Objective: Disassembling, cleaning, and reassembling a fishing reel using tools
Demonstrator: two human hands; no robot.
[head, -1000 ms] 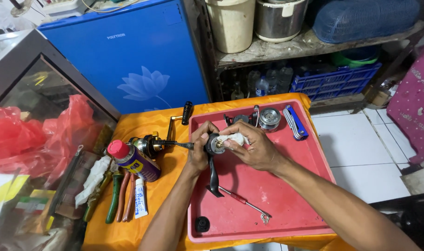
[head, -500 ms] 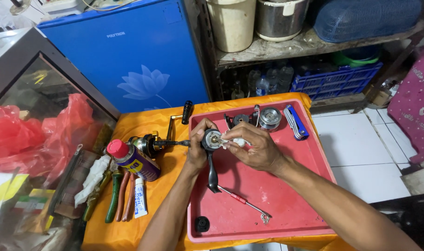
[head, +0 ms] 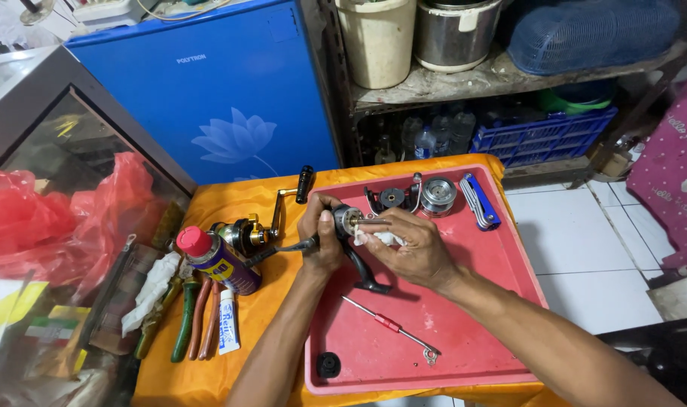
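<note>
Above a red tray (head: 502, 301) set on an orange cloth (head: 238, 207), two bare hands work on a black fishing reel body (head: 352, 230), held over the tray's upper left corner. Left hand (head: 319, 237) is wrapped around the reel body's left side, thumb up against it; right hand (head: 404, 249) pinches a white rag (head: 380, 238) and a thin metal part against the reel's round face — whether the fingers also grip the reel itself cannot be told. The reel's black foot juts down toward the tray between the wrists. Just below the hands a thin rod with a red middle (head: 389, 328) lies slantwise on the tray, and a small black cap (head: 328, 365) sits near the front left corner. Behind the hands, along the far edge, rest a black gear piece (head: 391, 197), a silver spool (head: 438, 194) and a blue folding tool (head: 479, 200). Left of the tray — on the cloth — lie a second reel with a crank handle (head: 245, 234), a spray can with a red cap (head: 217, 260), a white tube (head: 227, 332), pliers with green and red grips (head: 193, 320) and a crumpled rag (head: 151, 290). A blue cabinet (head: 208, 98) stands behind.
</note>
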